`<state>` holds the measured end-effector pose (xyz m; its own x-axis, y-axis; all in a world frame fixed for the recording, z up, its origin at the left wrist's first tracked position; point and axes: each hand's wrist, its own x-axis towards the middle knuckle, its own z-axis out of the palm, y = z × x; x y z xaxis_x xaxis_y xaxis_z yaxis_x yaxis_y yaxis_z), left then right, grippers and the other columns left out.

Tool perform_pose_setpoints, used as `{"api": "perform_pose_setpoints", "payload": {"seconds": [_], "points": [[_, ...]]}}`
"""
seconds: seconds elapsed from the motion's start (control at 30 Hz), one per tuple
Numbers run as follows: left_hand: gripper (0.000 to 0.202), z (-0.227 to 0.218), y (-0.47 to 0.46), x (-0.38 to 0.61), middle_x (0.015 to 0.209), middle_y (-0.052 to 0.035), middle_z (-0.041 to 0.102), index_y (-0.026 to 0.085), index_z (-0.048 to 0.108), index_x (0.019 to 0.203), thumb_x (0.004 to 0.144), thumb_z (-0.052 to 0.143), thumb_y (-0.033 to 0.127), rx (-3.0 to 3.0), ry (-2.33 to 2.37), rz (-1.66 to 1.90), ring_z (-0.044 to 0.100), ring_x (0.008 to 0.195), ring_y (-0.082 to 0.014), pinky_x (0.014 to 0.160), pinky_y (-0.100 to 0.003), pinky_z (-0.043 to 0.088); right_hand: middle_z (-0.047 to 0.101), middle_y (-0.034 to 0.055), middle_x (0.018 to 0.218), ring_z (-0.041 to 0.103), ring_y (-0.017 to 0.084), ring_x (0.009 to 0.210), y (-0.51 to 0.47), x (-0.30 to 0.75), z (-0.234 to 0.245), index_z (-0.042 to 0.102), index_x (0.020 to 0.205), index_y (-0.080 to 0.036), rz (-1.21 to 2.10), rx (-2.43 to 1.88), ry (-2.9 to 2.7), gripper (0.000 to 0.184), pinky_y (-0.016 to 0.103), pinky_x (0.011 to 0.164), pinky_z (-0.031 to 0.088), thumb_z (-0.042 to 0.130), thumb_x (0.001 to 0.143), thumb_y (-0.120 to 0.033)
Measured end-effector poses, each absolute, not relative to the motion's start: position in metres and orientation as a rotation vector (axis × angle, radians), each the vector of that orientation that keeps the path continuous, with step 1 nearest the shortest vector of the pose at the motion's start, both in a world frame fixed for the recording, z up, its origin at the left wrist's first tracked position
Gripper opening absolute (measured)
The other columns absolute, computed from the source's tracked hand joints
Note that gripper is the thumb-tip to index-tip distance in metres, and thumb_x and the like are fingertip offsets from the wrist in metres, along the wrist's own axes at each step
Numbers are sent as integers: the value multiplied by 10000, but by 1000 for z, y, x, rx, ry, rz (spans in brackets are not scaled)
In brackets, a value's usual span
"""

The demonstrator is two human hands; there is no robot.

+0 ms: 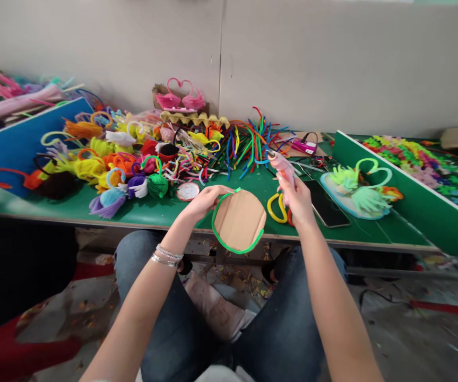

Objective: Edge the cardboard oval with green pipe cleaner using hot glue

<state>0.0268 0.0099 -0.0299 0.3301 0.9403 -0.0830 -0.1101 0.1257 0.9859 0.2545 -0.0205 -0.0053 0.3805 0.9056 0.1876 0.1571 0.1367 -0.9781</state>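
My left hand (205,201) pinches the top edge of a round cardboard disc (240,218) that has a green pipe cleaner (229,246) running round its rim. My right hand (298,199) is closed round a pink glue gun (282,167) whose nozzle points up and left, a little to the right of the disc. Both hands hover at the near edge of the green table (153,212), above my lap in jeans.
Piles of coloured pipe-cleaner figures (125,159) and loose pipe cleaners (248,140) cover the table's back. A black phone (326,204), yellow loop (278,208), and a swan pair on a plate (358,191) lie right. Another person's dark sleeve (14,265) is at left.
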Motion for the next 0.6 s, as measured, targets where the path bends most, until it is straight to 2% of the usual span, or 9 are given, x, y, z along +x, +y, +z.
{"api": "perform_pose_setpoints", "payload": {"seconds": [0.1, 0.17, 0.27, 0.37, 0.47, 0.6], "points": [[186, -23, 14, 39, 1078, -41, 710, 176, 733, 729, 697, 572, 264, 1253, 669, 933, 602, 1057, -216, 866, -276, 446, 516, -44, 517, 293, 35, 358, -22, 256, -6, 631, 716, -161, 769, -1335, -1116, 394, 221, 339, 209, 679, 662, -548], [168, -18, 21, 47, 1173, -52, 671, 167, 732, 728, 692, 594, 255, 1281, 564, 915, 552, 1156, -242, 956, -307, 406, 561, -31, 548, 296, 33, 361, -23, 258, -6, 660, 754, -150, 818, -1337, -1141, 407, 219, 347, 203, 676, 665, -546], [149, -15, 35, 59, 1184, -42, 665, 168, 721, 720, 669, 625, 269, 1204, 516, 903, 573, 1121, -266, 939, -330, 423, 603, -18, 587, 310, 33, 366, -25, 259, -5, 684, 800, -142, 884, -1358, -1160, 420, 216, 356, 203, 675, 665, -540], [192, -22, 51, 70, 1026, -37, 724, 170, 695, 702, 662, 633, 347, 1040, 507, 942, 620, 1014, -270, 894, -334, 451, 611, -11, 582, 287, 31, 364, -27, 259, -1, 697, 811, -134, 915, -1360, -1156, 434, 220, 352, 183, 678, 656, -540], [293, -34, 63, 79, 914, -47, 736, 171, 675, 748, 706, 584, 446, 855, 516, 957, 643, 937, -259, 831, -328, 486, 626, 2, 596, 262, 27, 365, -28, 260, 2, 704, 831, -134, 945, -1348, -1139, 442, 221, 349, 156, 685, 652, -537], [297, -38, 69, 89, 919, -29, 721, 188, 638, 802, 794, 517, 458, 709, 587, 1104, 650, 922, -203, 779, -271, 506, 614, 1, 574, 257, 27, 358, -28, 261, 3, 706, 814, -141, 932, -1336, -1138, 432, 221, 347, 132, 680, 663, -544]]}}
